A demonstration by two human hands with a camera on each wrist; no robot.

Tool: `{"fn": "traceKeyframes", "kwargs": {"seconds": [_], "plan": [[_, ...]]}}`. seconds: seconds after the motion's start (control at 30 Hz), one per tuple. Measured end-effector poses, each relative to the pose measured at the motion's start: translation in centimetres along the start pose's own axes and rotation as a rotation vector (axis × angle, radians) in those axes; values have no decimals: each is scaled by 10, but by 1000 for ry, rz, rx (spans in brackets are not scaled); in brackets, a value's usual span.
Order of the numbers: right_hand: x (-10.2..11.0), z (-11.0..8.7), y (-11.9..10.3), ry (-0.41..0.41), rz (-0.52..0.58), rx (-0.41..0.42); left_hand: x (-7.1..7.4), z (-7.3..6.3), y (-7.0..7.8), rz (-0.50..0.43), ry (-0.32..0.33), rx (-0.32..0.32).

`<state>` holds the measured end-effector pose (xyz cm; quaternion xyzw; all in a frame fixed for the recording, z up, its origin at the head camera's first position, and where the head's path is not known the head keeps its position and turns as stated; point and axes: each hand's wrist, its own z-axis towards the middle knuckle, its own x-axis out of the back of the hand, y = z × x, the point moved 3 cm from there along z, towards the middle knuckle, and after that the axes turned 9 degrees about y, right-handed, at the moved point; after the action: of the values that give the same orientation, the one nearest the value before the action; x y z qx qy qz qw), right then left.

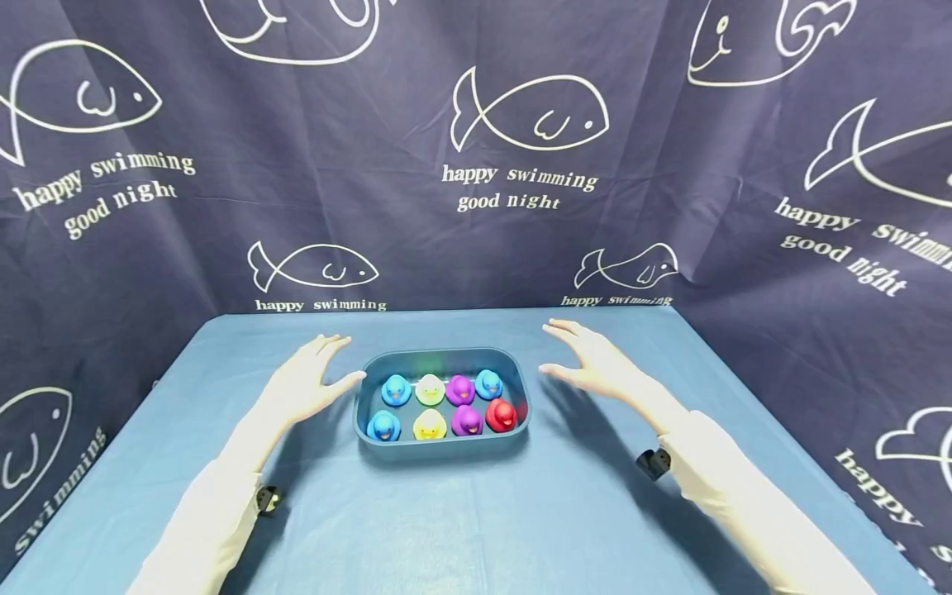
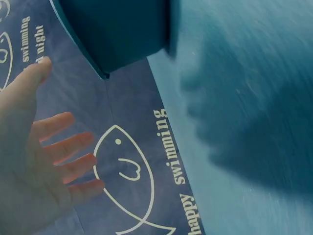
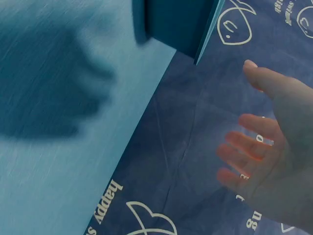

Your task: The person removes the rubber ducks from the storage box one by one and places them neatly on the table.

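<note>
A dark teal tray [image 1: 443, 449] with rounded corners stands on the table and holds two rows of rubber ducks. Blue ducks [image 1: 397, 390] sit at the left and back right, pale and yellow ones [image 1: 430, 425] beside them, then purple ones [image 1: 467, 421], with a red duck [image 1: 501, 415] at the front right. Left of the tray my left hand [image 1: 301, 384] hovers with its fingers extended and thumb apart, holding nothing. On the other side my right hand [image 1: 595, 364] is raised likewise, apart from the tray. Both wrist views show bare palms near the tray's outer wall [image 2: 117, 34].
A blue cloth covers the table [image 1: 446, 529]. Behind and at both sides hangs a dark curtain [image 1: 416, 223] printed with white fish and lettering. Small dark devices [image 1: 654, 464] are worn at both wrists.
</note>
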<state>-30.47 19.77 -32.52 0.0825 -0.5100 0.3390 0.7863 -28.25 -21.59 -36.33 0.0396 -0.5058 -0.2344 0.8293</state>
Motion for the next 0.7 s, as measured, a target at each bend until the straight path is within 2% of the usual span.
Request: {"fn": "traceKeyframes", "kwargs": {"seconds": [0.2, 0.43, 0.7], "plan": [[-5, 10, -11, 24, 102, 90, -4, 7, 1, -175, -31, 69], [-18, 19, -24, 19, 182, 153, -9, 13, 3, -286, 24, 94], [-35, 29, -39, -21, 172, 189, -21, 17, 1, -384, 55, 145]]}}
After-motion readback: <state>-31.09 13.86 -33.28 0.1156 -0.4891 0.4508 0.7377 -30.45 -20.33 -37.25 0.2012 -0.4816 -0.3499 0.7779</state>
